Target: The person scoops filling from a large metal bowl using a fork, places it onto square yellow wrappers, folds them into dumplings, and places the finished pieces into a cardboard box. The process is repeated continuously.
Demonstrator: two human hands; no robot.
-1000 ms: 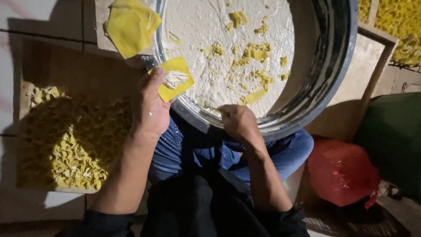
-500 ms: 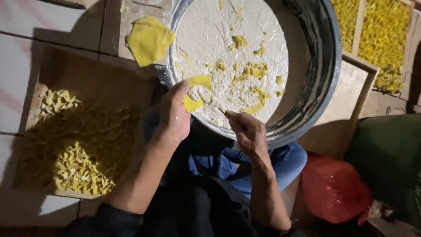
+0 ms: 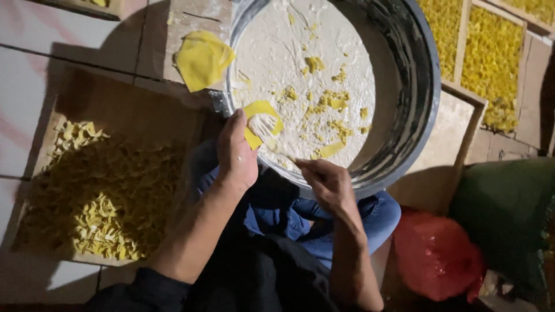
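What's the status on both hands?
Left hand holds a yellow dough square. Right hand spreads white paste on it. Nothing in the way.

A: Centre frame, the left hand point(image 3: 236, 155) pinches a thin yellow square dough sheet point(image 3: 261, 122) at the rim of the big round grey metal basin point(image 3: 421, 110).

B: And the right hand point(image 3: 327, 184), lower centre, holds a fork point(image 3: 270, 134) against that sheet, its tines coated with the white floury paste point(image 3: 277, 58) lining the basin.

A: Upper left, a folded stack of yellow dough sheets point(image 3: 202, 58) lies just beside the basin.

B: Left of frame, a flat brown cardboard tray point(image 3: 115, 104) carries heaped small yellow folded pieces point(image 3: 104, 202).
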